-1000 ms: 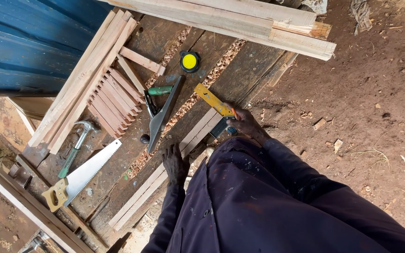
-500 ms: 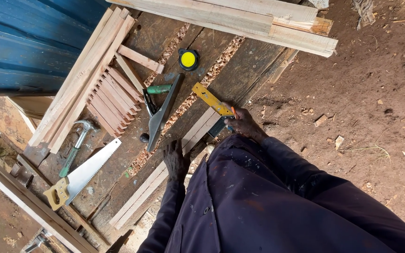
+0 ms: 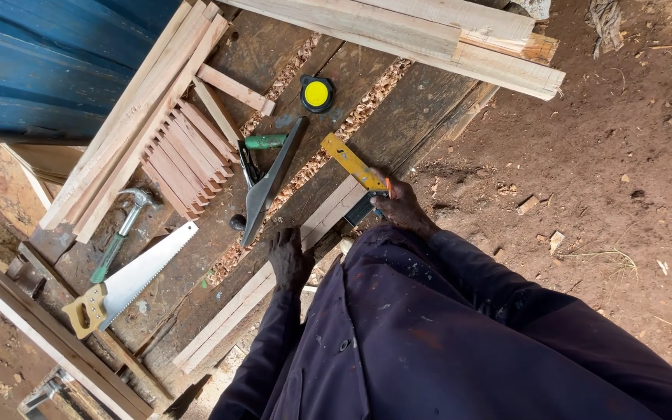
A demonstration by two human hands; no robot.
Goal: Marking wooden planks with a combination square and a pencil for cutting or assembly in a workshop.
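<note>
Left hand pressed flat on a pale wood strip, fingers spread, pinning it to the worktop. Right hand closed around the dark stock of a yellow try square, blade laid across the far end of that strip, with what looks like an orange pencil tucked in the same grip. Strip lying diagonally along the near edge, probably light and stiff but a bit whippy over that length, so best held down near the marking spot rather than out at the tail. Square rigid, easy to grab by the stock.

Nearby: hand plane, handsaw, hammer, yellow tape measure, stack of short slats.

Hard to tell: pencil tip and any mark, hidden behind the knuckles. Near end of strip lost under the dark sleeve. Square's stock mostly covered too.
</note>
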